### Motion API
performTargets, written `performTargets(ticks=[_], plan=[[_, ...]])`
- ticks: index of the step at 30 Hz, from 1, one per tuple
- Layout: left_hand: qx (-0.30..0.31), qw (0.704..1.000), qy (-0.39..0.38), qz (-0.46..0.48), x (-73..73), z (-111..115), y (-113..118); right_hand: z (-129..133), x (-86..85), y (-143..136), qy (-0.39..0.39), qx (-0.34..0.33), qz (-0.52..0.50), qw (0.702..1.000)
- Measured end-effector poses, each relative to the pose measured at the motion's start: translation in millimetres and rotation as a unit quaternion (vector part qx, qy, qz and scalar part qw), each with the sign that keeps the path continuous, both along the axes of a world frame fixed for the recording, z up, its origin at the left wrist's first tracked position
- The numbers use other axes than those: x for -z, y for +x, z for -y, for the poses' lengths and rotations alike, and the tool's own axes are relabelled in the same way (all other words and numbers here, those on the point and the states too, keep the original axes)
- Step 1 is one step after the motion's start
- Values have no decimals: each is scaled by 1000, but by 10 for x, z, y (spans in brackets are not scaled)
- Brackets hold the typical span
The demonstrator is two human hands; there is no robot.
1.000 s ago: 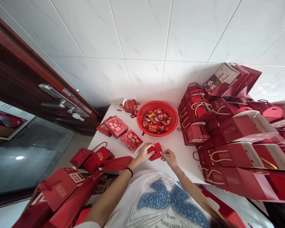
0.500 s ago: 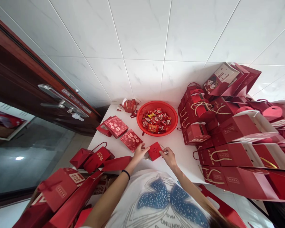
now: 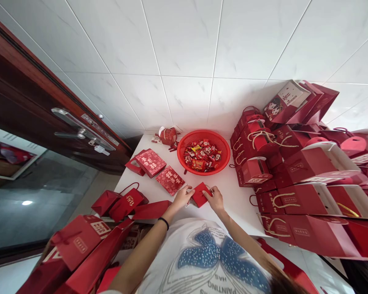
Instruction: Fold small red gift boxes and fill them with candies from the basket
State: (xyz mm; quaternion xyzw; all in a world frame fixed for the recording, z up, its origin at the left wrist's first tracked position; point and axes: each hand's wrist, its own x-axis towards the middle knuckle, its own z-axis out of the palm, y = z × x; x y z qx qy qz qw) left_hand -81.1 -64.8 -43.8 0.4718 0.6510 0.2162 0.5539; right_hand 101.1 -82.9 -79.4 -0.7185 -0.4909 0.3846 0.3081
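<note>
Between my hands, above the white table's near edge, is a small red gift box (image 3: 200, 193) with a thin cord. My left hand (image 3: 183, 197) grips its left side, thumb and fingers bent against it. From the right, my right hand (image 3: 215, 199) pinches the box, the thumb lying on its front. Beyond it stands a red plastic basket (image 3: 226, 163) filled with wrapped candies (image 3: 202, 154). Left of the basket, patterned red boxes (image 3: 169, 180) lie on the white table (image 3: 233, 202).
Red gift boxes with rope handles (image 3: 303, 200) are stacked high on the right. More red bags (image 3: 79, 241) crowd the left front. A small red pouch (image 3: 168, 135) sits by the tiled wall. A dark door (image 3: 49, 90) with a metal handle stands at left.
My right thumb has moved from the box's right edge onto its front. My left hand has drawn in closer along the left side, and the box has shifted slightly.
</note>
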Motion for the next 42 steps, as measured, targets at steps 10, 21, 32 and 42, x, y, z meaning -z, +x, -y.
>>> performTargets(ticks=[10, 21, 32, 42], plan=[[-53, 972, -109, 203, -606, -119, 89, -48, -183, -3, -21, 8, 47, 999], [-72, 966, -100, 228, -771, -148, 252, -318, -797, 249, -85, -5, -265, 961], [-56, 966, -57, 245, -1051, -141, 440, -262, -1400, 300, -20, -6, -383, 924], [-80, 913, -95, 388, -1150, -157, 734, -31, -1568, 207, 96, -6, -211, 973]])
